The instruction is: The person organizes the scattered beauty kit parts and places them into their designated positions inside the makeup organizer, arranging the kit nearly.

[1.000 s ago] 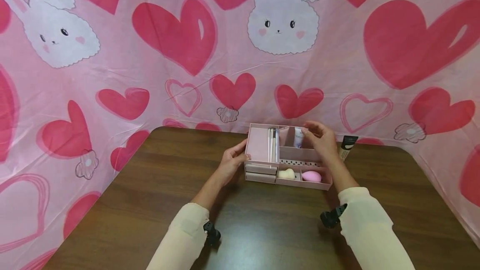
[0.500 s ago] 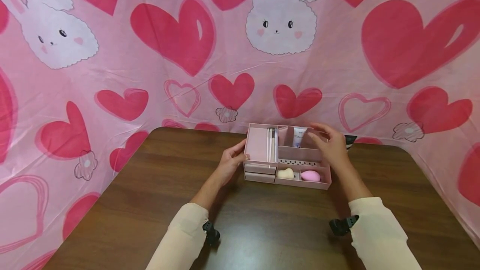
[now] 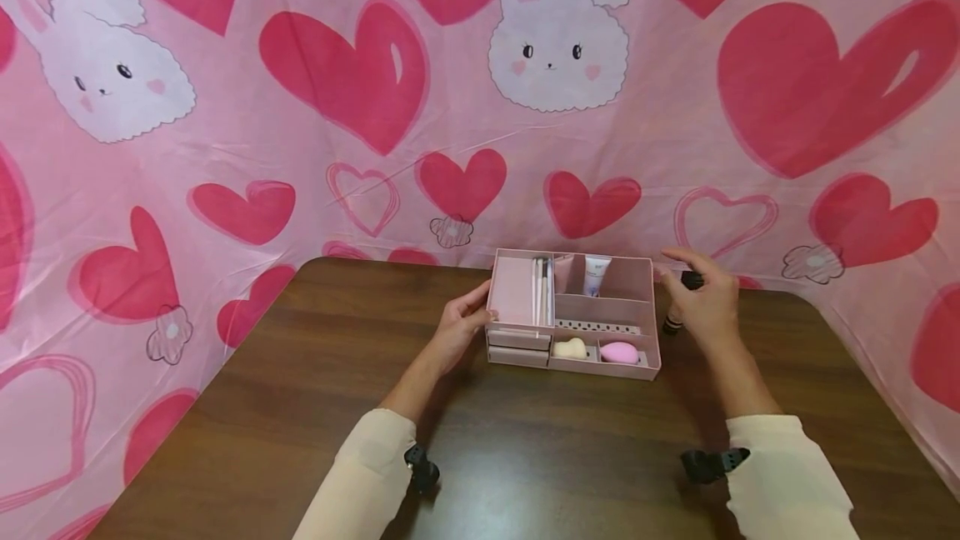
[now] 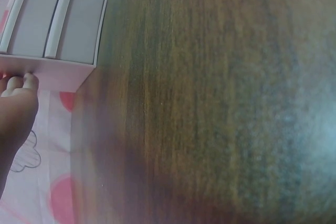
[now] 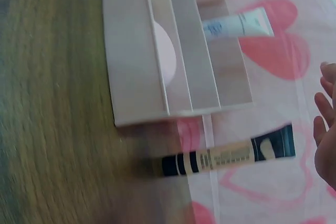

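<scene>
A pink makeup organizer point(image 3: 600, 307) stands at the back of the table. My left hand point(image 3: 459, 330) grips its left side, thumb at the front top edge, fingers against the outer wall. My right hand point(image 3: 705, 298) is just right of the organizer, fingers spread, around the top of a black-and-beige tube point(image 5: 231, 156). In the right wrist view this hand is apart from the tube, which stands on its black cap. The organizer holds makeup brushes point(image 3: 542, 290), a white tube point(image 3: 596, 275), a pink tube point(image 3: 562, 272), a cream sponge point(image 3: 570, 348) and a pink sponge point(image 3: 620, 352).
Two drawers point(image 4: 81, 19) are closed at the organizer's front left. A polka-dotted strip point(image 3: 598, 327) lies in its middle compartment. The brown wooden table point(image 3: 360, 373) ends close behind it at a pink cloth point(image 3: 465, 107) printed with hearts and rabbits.
My right hand has left the white tube in the back compartment and moved right, out of the organizer, to the black-and-beige tube. The left hand has stayed on the organizer's side.
</scene>
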`<state>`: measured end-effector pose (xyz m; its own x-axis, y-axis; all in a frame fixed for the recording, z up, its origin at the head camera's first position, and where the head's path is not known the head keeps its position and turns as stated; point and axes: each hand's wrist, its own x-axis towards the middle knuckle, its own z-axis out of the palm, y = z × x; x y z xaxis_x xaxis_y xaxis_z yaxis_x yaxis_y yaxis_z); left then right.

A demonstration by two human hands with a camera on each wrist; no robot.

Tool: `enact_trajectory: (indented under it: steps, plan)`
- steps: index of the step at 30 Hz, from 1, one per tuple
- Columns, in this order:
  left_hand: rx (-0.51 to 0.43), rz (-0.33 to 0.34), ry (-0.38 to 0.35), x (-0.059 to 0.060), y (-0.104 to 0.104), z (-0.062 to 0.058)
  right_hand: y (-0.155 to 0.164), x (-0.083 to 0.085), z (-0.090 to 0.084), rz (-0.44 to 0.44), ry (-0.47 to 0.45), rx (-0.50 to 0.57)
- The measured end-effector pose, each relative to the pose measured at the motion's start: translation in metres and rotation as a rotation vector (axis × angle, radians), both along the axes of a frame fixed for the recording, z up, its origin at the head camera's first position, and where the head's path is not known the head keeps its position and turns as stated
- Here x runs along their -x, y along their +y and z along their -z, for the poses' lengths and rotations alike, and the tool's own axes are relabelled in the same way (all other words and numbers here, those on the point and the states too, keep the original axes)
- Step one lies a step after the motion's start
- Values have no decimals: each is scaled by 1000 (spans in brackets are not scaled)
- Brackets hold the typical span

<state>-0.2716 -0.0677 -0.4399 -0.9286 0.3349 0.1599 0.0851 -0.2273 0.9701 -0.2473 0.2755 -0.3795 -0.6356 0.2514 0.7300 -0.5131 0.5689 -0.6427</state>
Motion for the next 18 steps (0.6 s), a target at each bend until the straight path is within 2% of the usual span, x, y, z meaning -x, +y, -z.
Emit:
enact_trajectory:
  steps: [4, 6, 9, 14, 18]
  plan:
    - [2, -2, -1, -1, 0, 0, 17, -3, 0, 82, -95, 55]
    - [1, -7, -1, -1, 0, 0, 26, -3, 2, 94, -145, 86]
    - [2, -11, 0, -1, 0, 1, 37, -1, 7, 66, -193, 169]
    - [-8, -18, -16, -1, 1, 1, 48, 4, 16, 29, -219, 282]
    - [-8, -18, -19, 0, 1, 0, 55, 8, 23, -12, -307, 360]
